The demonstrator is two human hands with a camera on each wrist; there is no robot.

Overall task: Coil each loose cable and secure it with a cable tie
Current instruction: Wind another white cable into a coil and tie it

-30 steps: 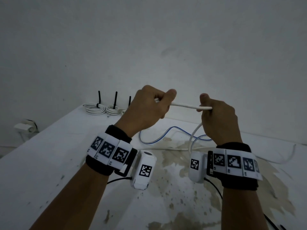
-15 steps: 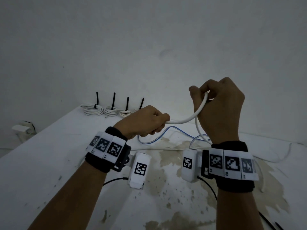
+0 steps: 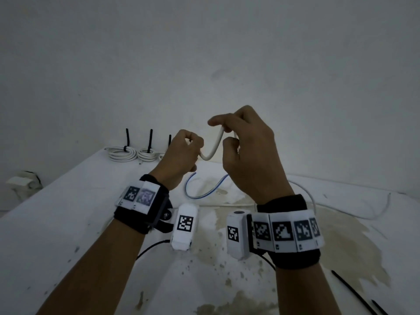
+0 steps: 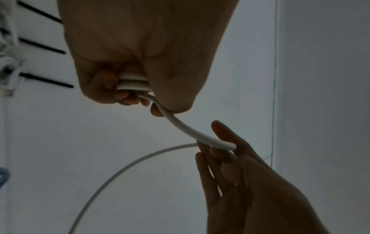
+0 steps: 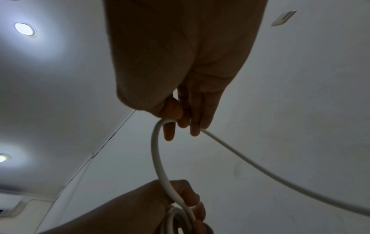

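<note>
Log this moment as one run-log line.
step: coiling white cable | left hand: grips coil loops | right hand: pinches, guides next loop | finished tied coils: at table's far edge

Both hands raised: left hand point(image 3: 183, 153) fisted, right hand point(image 3: 248, 155) pinching.

**Stained counter, wall and ceiling lights**

A white counter point(image 3: 56, 223) is seen against a plain grey wall point(image 3: 204, 53). Its surface is marked by a brownish stain point(image 3: 341, 246) and dark specks. Two recessed ceiling lights point(image 5: 25, 29) are lit overhead, and a white wall plate point(image 5: 283, 17) is mounted high.
</note>
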